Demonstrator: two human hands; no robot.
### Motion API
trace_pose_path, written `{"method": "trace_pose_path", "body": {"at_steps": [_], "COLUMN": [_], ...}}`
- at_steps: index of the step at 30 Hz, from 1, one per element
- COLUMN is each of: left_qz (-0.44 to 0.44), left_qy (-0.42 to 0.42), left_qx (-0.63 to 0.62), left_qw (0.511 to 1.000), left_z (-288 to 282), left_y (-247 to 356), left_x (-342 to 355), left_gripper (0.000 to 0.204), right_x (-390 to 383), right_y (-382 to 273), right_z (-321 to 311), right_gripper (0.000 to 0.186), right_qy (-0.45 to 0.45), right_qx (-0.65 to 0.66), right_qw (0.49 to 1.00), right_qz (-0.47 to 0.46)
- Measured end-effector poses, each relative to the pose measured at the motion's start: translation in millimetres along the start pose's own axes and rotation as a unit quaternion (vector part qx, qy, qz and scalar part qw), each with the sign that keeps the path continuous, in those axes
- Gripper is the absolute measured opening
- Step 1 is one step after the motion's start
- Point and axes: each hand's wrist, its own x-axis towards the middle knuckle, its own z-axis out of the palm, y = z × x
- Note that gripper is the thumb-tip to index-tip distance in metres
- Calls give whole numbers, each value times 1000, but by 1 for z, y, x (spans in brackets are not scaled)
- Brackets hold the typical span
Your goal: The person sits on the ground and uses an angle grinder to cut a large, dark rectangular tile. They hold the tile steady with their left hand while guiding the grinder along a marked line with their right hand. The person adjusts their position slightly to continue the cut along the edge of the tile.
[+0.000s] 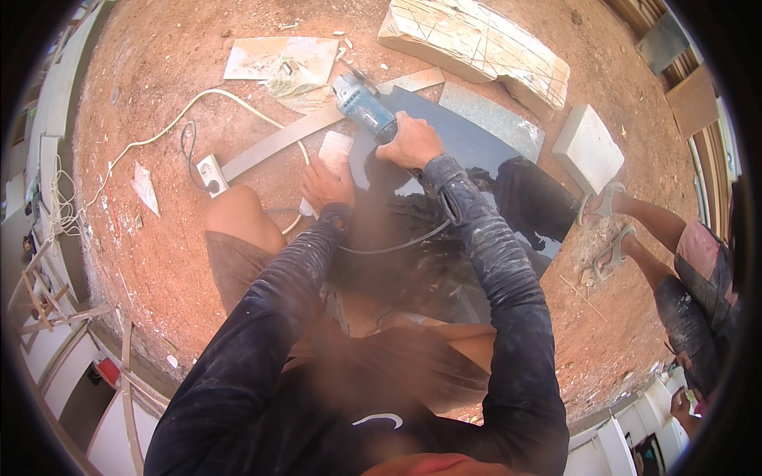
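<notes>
The black shirt (317,420) is closest, with its two sleeves reaching out over a shiny black slab (468,143) on the red dirt. The right hand (419,143) is wrapped around a blue grinder (365,107), which sits over the slab's far left corner. The left hand (327,184) touches a small pale tile (335,146) by the slab's left edge; I can't tell if it grips it. A big stone (476,47) lies past the slab. Another person's feet (607,200) are near its right side.
</notes>
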Motion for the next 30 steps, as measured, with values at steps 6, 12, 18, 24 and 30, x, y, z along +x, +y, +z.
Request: {"method": "trace_pose_path", "body": {"at_steps": [6,12,18,24,30], "left_qz": [0,2,0,1,4], "left_qy": [-1,2,1,0,0], "left_qx": [3,1,2,3,6], "left_qw": [1000,1000,1000,1000,1000], "left_z": [0,0,1,0,-2], "left_y": [-1,-1,-1,-1,0], "left_x": [0,-1,0,0,0], "left_gripper": [70,70,69,70,70], "right_x": [1,-1,-3,-3,-3], "right_y": [1,1,1,1,3], "right_z": [1,-2,-5,-7,-9], "right_gripper": [70,70,72,74,73], "right_qy": [4,-1,-7,-13,-6], "right_qx": [-2,2,2,2,-8], "right_qw": [1000,1000,1000,1000,1000], "right_qz": [-1,1,1,4,-1]}}
